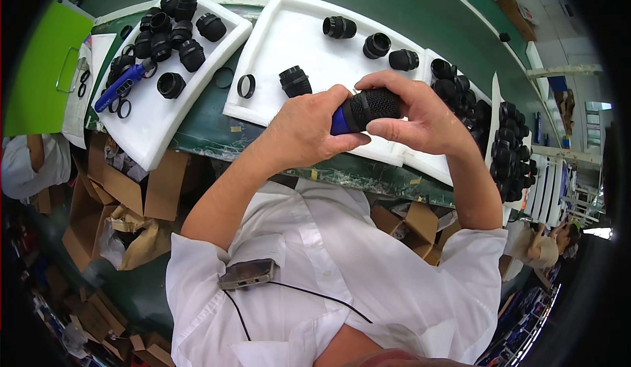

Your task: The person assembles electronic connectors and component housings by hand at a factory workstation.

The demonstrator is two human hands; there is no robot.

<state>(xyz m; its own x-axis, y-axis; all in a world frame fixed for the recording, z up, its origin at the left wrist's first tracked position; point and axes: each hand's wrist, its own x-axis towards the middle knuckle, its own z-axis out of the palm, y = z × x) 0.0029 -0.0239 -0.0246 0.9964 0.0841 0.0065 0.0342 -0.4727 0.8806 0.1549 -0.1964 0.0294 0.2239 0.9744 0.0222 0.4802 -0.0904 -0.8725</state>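
Note:
Both my hands hold a microphone (376, 105) above the white foam tray (276, 45). My left hand (302, 125) is closed around its blue body, most of which the palm hides. The fingers and thumb of my right hand (427, 114) curve round the black mesh head. Beyond my hands, several black microphone heads (338, 27) lie on the foam, one close to my left knuckles. A thin black ring (246, 86) stands near the tray's left edge.
At left, another foam tray (154, 140) bears clustered black heads, loose rings and a blue microphone body (120, 89). More black heads (453, 91) crowd the right side. Open cardboard boxes (164, 186) stand below the green table (217, 134). Other people are at far left and right.

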